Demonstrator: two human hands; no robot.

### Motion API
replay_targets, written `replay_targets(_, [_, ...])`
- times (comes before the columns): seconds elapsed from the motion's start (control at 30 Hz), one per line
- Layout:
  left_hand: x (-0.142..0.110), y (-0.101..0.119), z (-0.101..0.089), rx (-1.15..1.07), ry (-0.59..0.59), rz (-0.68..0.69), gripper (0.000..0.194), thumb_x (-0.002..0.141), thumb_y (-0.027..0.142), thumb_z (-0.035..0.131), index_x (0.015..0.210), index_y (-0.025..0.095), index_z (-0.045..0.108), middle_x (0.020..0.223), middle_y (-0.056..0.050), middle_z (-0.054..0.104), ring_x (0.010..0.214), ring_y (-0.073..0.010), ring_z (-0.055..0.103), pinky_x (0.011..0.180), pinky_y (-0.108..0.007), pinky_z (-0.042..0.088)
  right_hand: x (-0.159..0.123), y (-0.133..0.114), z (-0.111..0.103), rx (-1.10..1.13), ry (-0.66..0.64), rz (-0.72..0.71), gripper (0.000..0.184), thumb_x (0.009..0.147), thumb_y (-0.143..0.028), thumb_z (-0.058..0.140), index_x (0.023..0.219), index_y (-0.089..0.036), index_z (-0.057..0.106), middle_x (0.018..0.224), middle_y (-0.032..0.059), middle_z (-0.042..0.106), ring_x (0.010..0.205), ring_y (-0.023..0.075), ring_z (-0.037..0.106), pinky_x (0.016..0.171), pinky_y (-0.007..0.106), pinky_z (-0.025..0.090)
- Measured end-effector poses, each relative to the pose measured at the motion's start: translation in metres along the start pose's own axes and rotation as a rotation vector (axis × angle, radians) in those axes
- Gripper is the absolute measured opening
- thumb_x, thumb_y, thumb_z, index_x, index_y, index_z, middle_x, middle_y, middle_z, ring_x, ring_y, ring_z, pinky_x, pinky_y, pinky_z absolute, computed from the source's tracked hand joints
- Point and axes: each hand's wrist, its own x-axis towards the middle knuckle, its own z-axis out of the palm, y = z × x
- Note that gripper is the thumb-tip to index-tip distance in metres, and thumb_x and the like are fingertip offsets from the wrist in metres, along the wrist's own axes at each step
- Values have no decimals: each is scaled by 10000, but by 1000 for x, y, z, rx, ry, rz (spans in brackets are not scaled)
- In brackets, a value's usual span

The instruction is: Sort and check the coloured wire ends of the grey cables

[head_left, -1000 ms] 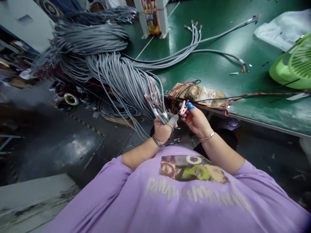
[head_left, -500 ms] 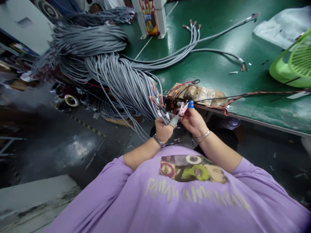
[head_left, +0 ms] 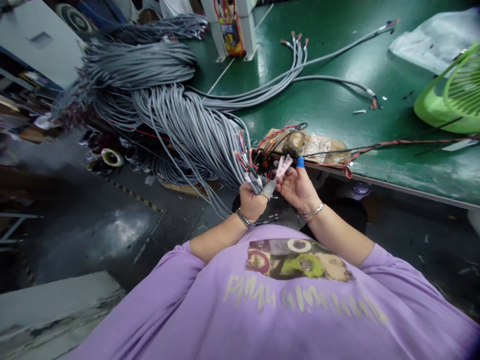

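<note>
My left hand (head_left: pixel 254 201) is closed around the ends of several grey cables (head_left: pixel 252 181), with a grey covering on its thumb. Coloured wire ends (head_left: pixel 247 159) fan out above that fist. A pink clothespin-like clip (head_left: pixel 282 168) sits beside the wires, its two legs spread upward; what its jaws grip cannot be made out. Just right of it is my right hand (head_left: pixel 301 192), palm up and fingers loosely curled. Its blue-covered thumb stands apart from the clip, while the fingertips lie close below it.
Thick grey cable bundles (head_left: pixel 187 120) hang over the edge of the green table (head_left: pixel 337 110). Near my hands lies a taped brown block (head_left: pixel 318 148) with red and black wires. A green fan (head_left: pixel 455 95) and a plastic bag (head_left: pixel 431 42) are at the right.
My right thumb has moved slightly right, away from the clip, and the hand has opened a little. The clip's legs have spread apart. My left hand stays in place.
</note>
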Motion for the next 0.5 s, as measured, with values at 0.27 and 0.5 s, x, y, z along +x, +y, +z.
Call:
replay_targets(0.27, [-9,2,-12,-81,-195,-25,350,737,523,816,699,181,748,619,-24,712,573,-129,672,617,-255,560,-15,-7,-22,23,74,57,342,783,-537,784,762,-223,649,723,-19,664,584,88,537,542,218,425])
replay_targets(0.5, [-12,2,-20,-229,-309,-94,396,716,539,833,931,209,796,952,-87,801,867,-218,765,735,-306,610,-36,-13,-48,-181,62,-129,359,710,-530,821,883,-225,739,740,-12,658,599,92,531,541,224,442])
